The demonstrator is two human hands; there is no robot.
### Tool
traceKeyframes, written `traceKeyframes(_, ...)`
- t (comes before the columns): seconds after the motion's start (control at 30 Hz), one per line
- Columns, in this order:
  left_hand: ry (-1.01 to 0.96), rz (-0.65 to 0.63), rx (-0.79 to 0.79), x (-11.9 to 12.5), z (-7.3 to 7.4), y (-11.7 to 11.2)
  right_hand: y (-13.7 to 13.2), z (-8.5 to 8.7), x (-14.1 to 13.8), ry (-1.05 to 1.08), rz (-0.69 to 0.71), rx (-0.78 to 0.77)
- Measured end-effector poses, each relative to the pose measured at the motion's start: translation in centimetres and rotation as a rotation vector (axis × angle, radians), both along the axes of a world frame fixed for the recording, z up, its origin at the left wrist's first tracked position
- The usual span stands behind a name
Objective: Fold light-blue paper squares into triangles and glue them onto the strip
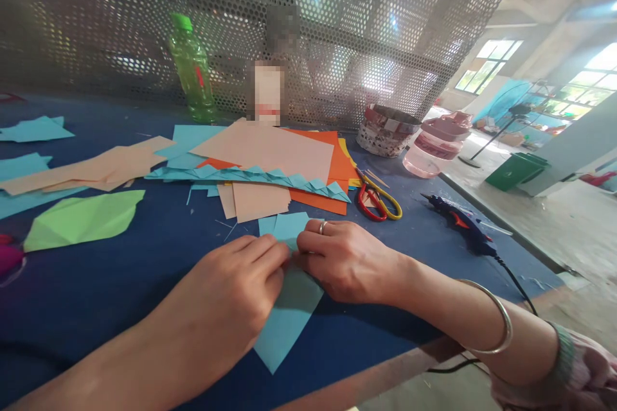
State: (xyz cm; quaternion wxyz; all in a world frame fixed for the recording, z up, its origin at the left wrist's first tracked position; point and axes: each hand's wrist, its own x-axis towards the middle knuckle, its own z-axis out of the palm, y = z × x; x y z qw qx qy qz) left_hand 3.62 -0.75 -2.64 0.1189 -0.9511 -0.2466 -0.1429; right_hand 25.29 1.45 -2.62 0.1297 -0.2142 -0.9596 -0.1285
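Observation:
Both of my hands meet over a light blue sheet of paper [292,308] near the table's front edge. My left hand [245,276] is closed, its thumb and fingers pinching the paper from the left. From the right, my right hand [344,260] grips the same sheet with curled fingers; it wears a ring, and a bangle circles the forearm. The fingertips nearly touch and hide the pinched part. Just beyond them lies more light blue paper [284,223]. Farther back, a long strip of folded blue paper [250,174] rests across peach sheets [270,148] and orange sheets [315,201].
Scissors [373,202] with red and yellow handles lie right of the papers, and a glue gun [457,221] trails its cord off the edge. A green bottle [193,70], a paper-wrapped pot [388,130] and a pink container [436,144] stand behind. Green paper [84,220] lies left.

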Motion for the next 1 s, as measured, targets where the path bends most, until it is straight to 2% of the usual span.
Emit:
traceKeyframes(0.27,-0.041,-0.008,0.087,0.8,0.2,-0.3,0.1,-0.1,0.0,0.007,0.003,-0.005)
traceKeyframes(0.6,0.082,0.089,0.088,0.8,0.0,-1.7,0.3,-0.1,0.1,0.045,0.016,-0.032)
traceKeyframes(0.77,-0.006,0.080,0.095,1.1,0.2,-1.2,0.5,-0.1,0.1,0.078,0.020,-0.035)
traceKeyframes(0.9,-0.051,0.070,-0.021,0.7,0.0,-0.3,0.6,0.0,0.2,0.215,0.065,-0.076)
traceKeyframes(1.0,-0.109,0.084,-0.171,0.1,-0.2,0.3,0.5,0.3,0.3,0.343,0.101,-0.196)
